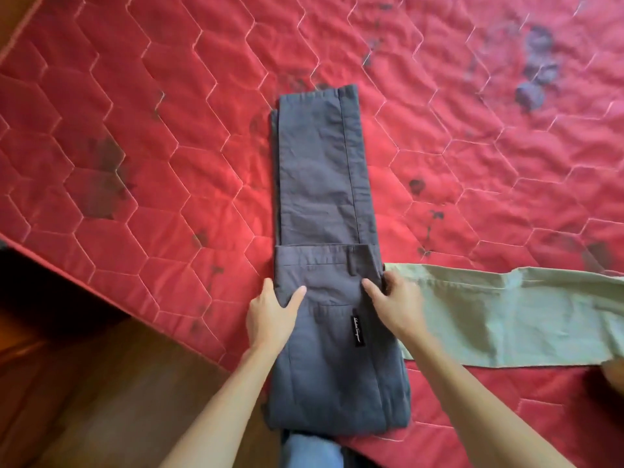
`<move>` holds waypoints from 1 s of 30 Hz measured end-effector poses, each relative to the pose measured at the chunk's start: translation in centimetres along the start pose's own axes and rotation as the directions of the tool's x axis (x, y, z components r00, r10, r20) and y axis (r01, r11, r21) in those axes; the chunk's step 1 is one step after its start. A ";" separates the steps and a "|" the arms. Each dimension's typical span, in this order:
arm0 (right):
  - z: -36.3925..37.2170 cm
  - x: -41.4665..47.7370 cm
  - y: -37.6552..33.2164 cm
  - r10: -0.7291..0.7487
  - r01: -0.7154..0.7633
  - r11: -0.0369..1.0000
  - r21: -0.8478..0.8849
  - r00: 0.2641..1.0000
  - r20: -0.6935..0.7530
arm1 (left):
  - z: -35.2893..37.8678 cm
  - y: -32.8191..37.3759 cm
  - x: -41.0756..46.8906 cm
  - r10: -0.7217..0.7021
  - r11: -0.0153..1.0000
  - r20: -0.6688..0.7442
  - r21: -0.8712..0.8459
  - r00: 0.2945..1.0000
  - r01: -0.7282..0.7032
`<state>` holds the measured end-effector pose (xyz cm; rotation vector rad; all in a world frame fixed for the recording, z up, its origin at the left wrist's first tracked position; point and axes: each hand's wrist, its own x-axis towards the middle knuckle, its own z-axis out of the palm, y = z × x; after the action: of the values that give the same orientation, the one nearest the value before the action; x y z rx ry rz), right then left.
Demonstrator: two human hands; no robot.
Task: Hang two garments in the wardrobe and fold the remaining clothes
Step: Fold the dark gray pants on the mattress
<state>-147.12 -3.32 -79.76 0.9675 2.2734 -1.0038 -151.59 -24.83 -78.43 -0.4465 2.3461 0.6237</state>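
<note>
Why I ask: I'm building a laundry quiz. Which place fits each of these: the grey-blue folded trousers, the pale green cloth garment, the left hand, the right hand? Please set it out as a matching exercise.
Things:
1. grey-blue folded trousers
2. pale green cloth garment
3. left hand
4. right hand

Places:
A. at the trousers' right edge, partly over the green garment
B. lengthwise on the red quilted bedspread, centre of view
C. flat on the bedspread, right of the trousers
D. at the trousers' left edge, thumb on top

Pairs: 1-B; 2-C; 3-D; 4-A
</note>
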 end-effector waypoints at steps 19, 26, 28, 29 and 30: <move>4.1 -13.8 10.2 0.143 -0.143 0.969 -0.203 0.990 -0.017 | 6.3 -11.3 -13.9 -0.115 0.992 0.052 -0.052 0.992 0.117; 4.8 -18.3 15.6 0.239 -0.253 0.963 0.095 0.961 0.136 | 7.7 -13.1 -16.1 -0.234 0.962 0.127 -0.114 0.964 0.249; 4.7 -19.2 15.8 0.185 -0.195 0.976 0.099 0.978 0.102 | 7.8 -13.6 -17.1 -0.226 0.960 0.120 -0.139 0.967 0.242; 4.7 -19.6 15.9 0.167 -0.175 0.979 0.105 0.983 0.083 | 7.6 -13.7 -17.7 -0.205 0.970 0.091 -0.113 0.974 0.215; 4.5 -20.1 15.7 0.164 -0.174 0.975 0.138 0.983 0.084 | 7.3 -13.7 -18.5 -0.166 0.983 0.054 -0.069 0.985 0.169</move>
<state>-121.76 -7.47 -76.46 1.1440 2.0431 -1.1220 -128.11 -29.48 -75.16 -0.6483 2.2177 0.6348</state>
